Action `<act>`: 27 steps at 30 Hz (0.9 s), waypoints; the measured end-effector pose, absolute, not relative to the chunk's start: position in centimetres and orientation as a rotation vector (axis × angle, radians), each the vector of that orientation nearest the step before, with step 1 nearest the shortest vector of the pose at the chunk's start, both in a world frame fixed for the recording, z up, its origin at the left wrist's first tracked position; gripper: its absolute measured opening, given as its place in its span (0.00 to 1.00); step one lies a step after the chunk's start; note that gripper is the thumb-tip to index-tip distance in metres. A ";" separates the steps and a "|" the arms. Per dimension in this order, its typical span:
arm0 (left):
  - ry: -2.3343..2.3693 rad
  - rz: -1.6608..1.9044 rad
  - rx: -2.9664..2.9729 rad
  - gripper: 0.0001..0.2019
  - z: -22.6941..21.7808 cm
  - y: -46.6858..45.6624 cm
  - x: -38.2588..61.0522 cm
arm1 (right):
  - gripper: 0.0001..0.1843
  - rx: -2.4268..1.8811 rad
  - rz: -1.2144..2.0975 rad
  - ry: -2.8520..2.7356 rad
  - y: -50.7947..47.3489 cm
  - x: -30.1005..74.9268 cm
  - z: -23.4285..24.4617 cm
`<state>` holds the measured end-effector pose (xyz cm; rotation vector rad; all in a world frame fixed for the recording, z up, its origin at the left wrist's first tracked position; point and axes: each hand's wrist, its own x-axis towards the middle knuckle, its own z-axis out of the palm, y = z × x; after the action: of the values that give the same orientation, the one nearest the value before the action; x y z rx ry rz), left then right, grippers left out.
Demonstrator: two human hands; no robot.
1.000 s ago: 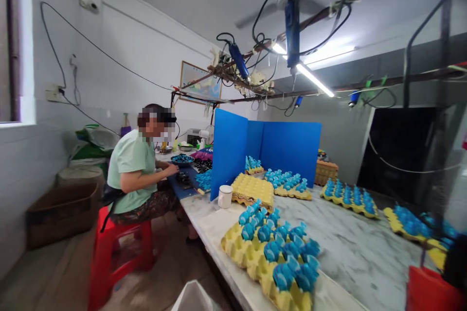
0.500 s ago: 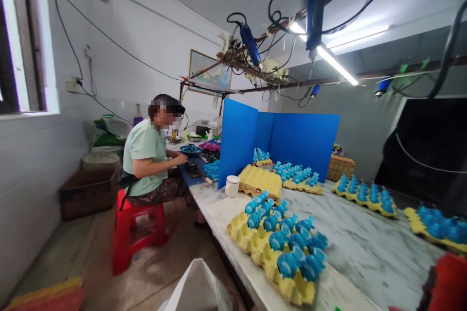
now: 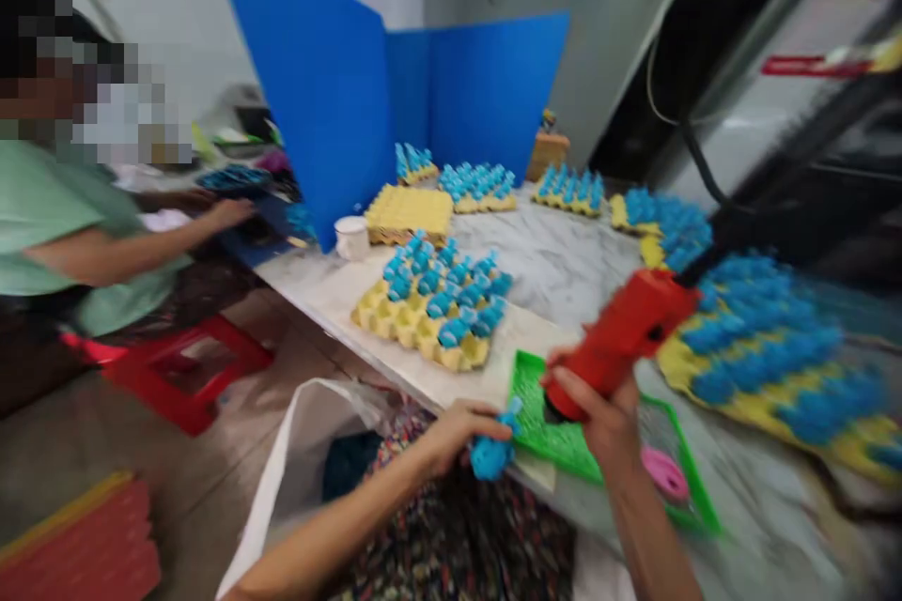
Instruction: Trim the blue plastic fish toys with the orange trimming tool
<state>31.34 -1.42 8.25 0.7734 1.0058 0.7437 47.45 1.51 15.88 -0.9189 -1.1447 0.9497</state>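
Note:
My left hand is closed around a small blue plastic piece at the near edge of the marble table. My right hand grips a red power tool whose black cord runs up to the right. The tool's tip points down at a green tray lying just beyond the blue piece. A pink round object lies in that tray, right of my right wrist. The picture is smeared by motion.
Yellow egg cartons filled with blue pieces cover the table, one more at the right. A blue folding screen and white cup stand behind. Another person in green sits left on a red stool. A white bag hangs below.
The view has swung down and to the right, from the room and ceiling to the table's near edge. Both my hands, the red tool and the green tray have come into view.

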 end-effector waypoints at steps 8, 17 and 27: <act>0.914 0.651 0.769 0.19 8.9 0.3 32.2 | 0.11 -1.035 0.765 -1.155 3.9 48.1 14.6; 0.857 0.788 0.541 0.20 8.1 2.7 34.0 | 0.07 -1.066 0.658 -1.168 3.0 50.2 11.8; 0.931 0.800 0.473 0.15 8.6 2.9 34.6 | 0.16 -1.037 0.684 -1.148 3.1 50.6 10.9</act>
<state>34.55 2.86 8.60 0.4731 0.9313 0.7997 50.64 3.09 10.90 -1.0370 -1.1476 0.6838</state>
